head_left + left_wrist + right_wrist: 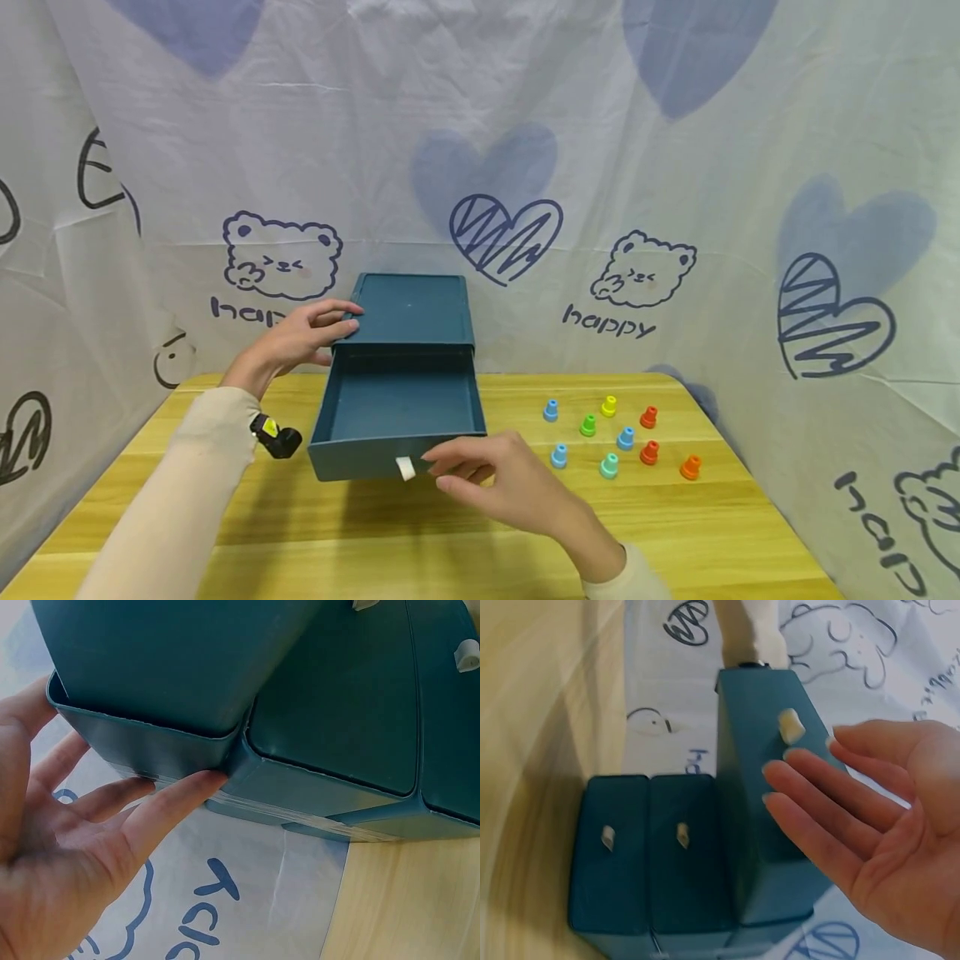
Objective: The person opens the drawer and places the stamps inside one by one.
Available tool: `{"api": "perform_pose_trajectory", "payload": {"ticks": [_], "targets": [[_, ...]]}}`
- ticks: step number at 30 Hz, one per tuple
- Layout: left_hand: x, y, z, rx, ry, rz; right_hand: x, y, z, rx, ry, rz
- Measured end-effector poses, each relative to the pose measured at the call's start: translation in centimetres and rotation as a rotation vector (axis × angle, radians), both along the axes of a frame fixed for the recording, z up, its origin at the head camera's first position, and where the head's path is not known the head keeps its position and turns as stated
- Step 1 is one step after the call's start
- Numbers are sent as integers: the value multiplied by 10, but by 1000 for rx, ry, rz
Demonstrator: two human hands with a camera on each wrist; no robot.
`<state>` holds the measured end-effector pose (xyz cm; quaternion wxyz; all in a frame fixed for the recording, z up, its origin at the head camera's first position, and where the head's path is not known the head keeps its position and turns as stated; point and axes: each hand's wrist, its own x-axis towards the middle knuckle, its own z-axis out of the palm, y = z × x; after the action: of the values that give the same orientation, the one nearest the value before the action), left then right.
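Note:
A dark teal drawer cabinet (412, 308) stands at the back of the table, its top drawer (397, 404) pulled far out and bare inside. My left hand (307, 333) rests on the cabinet's upper left edge and side, its fingers (176, 802) fairly straight against the casing. In front of the drawer, my right hand (517, 483) hovers by the white pull tab (406, 467) with loosely bent fingers and nothing in them. The right wrist view shows the fingertips (776, 802) near the drawer front; whether they touch it I cannot tell. Two lower drawers (615, 892) are closed.
Several small stepped pegs lie to the right on the wooden table (637, 533), among them a yellow peg (608, 407), a green peg (588, 426), a teal peg (609, 466) and an orange peg (691, 467). A printed white cloth (480, 100) hangs behind and around the sides.

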<state>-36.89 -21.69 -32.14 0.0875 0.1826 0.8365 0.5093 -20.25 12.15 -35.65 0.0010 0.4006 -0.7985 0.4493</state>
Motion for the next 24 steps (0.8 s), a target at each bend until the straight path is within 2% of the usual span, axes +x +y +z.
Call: {"api": "perform_pose_trajectory", "payload": {"ticks": [6,14,24], "targets": [[1,0,0,7,-1,-2,-4,27,8,56,-29,-4],[1,0,1,3,3,8,-10,57,11,54,-41,-45],[0,-1,0,8,-5,0,-24,89,3,101,-6,-183]]}}
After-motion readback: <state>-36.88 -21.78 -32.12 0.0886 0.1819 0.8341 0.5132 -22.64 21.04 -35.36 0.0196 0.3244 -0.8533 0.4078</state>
